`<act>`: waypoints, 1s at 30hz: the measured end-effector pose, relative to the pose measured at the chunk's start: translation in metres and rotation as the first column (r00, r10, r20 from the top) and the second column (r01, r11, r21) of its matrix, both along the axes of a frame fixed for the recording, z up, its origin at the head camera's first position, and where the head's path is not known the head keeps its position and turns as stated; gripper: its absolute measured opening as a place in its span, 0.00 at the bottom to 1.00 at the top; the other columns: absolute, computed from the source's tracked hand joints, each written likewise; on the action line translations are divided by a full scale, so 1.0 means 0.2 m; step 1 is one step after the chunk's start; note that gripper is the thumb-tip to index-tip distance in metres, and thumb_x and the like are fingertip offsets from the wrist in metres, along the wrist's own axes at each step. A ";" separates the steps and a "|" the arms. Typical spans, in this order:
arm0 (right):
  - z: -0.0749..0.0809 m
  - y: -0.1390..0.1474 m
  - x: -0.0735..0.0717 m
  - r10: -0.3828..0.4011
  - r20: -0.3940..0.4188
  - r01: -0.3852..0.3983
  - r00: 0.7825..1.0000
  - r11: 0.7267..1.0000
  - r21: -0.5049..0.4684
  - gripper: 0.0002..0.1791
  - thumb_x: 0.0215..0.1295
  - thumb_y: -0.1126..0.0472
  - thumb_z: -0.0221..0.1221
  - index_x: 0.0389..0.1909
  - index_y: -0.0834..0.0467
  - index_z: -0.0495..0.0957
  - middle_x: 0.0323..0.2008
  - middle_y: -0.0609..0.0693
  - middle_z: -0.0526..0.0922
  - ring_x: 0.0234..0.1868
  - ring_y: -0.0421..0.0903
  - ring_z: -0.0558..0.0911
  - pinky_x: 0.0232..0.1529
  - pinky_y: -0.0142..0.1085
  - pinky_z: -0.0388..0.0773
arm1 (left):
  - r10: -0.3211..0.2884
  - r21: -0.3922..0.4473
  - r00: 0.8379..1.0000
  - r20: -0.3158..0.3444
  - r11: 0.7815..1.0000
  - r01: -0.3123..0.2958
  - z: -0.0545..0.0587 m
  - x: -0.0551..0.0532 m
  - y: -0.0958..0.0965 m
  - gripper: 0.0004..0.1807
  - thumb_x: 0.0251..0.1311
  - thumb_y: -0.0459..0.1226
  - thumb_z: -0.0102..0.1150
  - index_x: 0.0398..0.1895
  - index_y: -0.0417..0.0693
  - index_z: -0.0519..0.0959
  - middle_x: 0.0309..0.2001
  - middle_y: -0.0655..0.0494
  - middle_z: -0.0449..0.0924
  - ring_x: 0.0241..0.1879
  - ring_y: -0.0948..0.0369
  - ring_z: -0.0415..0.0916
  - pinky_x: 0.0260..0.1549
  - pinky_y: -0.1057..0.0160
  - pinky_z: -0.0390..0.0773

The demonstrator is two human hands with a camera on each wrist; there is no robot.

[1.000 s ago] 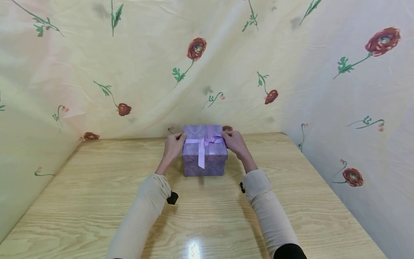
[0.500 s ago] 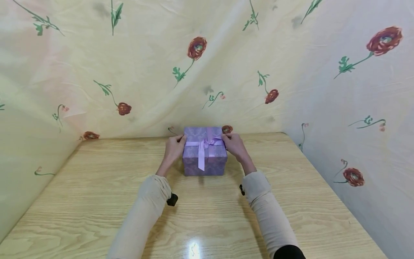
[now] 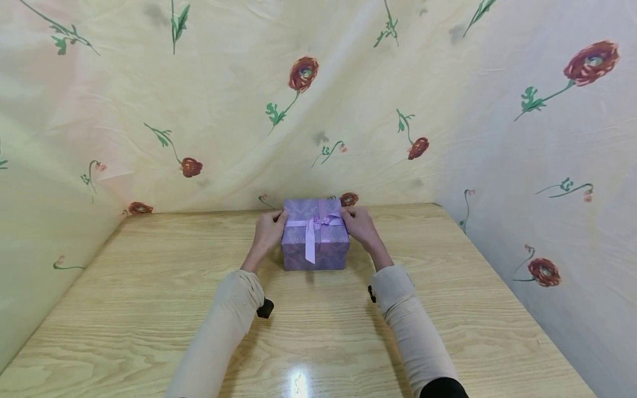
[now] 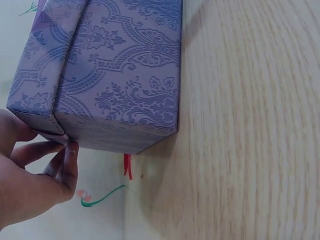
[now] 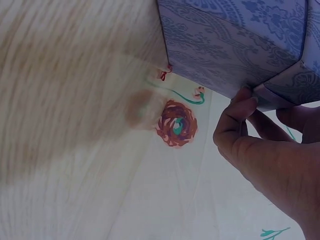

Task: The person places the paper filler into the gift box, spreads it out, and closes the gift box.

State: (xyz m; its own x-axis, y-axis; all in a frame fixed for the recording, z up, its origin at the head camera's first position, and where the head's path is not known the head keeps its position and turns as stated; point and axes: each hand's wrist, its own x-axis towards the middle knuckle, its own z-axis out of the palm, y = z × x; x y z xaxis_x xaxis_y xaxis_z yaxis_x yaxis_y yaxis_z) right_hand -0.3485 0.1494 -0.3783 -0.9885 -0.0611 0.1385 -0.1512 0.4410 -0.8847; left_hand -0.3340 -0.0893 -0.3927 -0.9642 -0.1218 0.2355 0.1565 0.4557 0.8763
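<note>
A purple damask-patterned gift box (image 3: 315, 263) stands near the far end of the table. Its lid (image 3: 301, 208) sits over it, tied with a lilac ribbon bow (image 3: 323, 222) whose tail hangs down the front. On the left side, my left hand (image 3: 269, 231) pinches the lid's edge; the left wrist view shows thumb and fingers at the rim of the lid (image 4: 46, 55). My right hand (image 3: 361, 228) grips the opposite edge the same way, its fingertips at the lid's lower rim in the right wrist view. The inside of the box is hidden.
The light wood table (image 3: 159, 309) reaches back to a cream cloth with printed red flowers (image 3: 224, 110), which also hangs at both sides. Thin red strips (image 4: 128, 166) show by the box in the left wrist view. Black wrist cameras (image 3: 265, 308) sit below the sleeves.
The lid has sunk a little lower over the box, and both hands have moved down with it. The box's base has stayed in place.
</note>
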 end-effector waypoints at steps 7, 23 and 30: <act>-0.01 -0.01 0.00 -0.005 0.008 0.005 1.000 1.000 0.026 0.19 0.82 0.57 0.50 0.28 0.60 0.74 0.21 0.45 0.64 0.26 0.42 0.64 0.27 0.33 0.61 | 0.012 -0.017 1.000 0.012 1.000 -0.012 -0.01 0.00 0.00 0.19 0.76 0.39 0.54 0.59 0.37 0.83 0.54 0.38 0.84 0.56 0.43 0.79 0.61 0.47 0.75; -0.04 -0.01 -0.02 -0.025 -0.009 0.026 1.000 0.996 0.081 0.21 0.83 0.55 0.49 0.38 0.67 0.82 0.25 0.49 0.68 0.31 0.45 0.69 0.30 0.35 0.65 | 0.007 -0.019 1.000 -0.012 1.000 -0.007 -0.02 0.00 -0.01 0.19 0.77 0.39 0.54 0.60 0.36 0.83 0.54 0.37 0.84 0.56 0.43 0.80 0.60 0.46 0.75; -0.05 0.00 -0.01 -0.034 -0.009 0.034 0.999 0.997 0.070 0.22 0.84 0.53 0.47 0.46 0.67 0.83 0.30 0.52 0.71 0.38 0.49 0.72 0.36 0.38 0.67 | -0.014 -0.017 1.000 0.002 1.000 0.014 -0.03 0.01 -0.01 0.22 0.79 0.43 0.52 0.63 0.37 0.81 0.58 0.37 0.82 0.60 0.42 0.78 0.63 0.47 0.73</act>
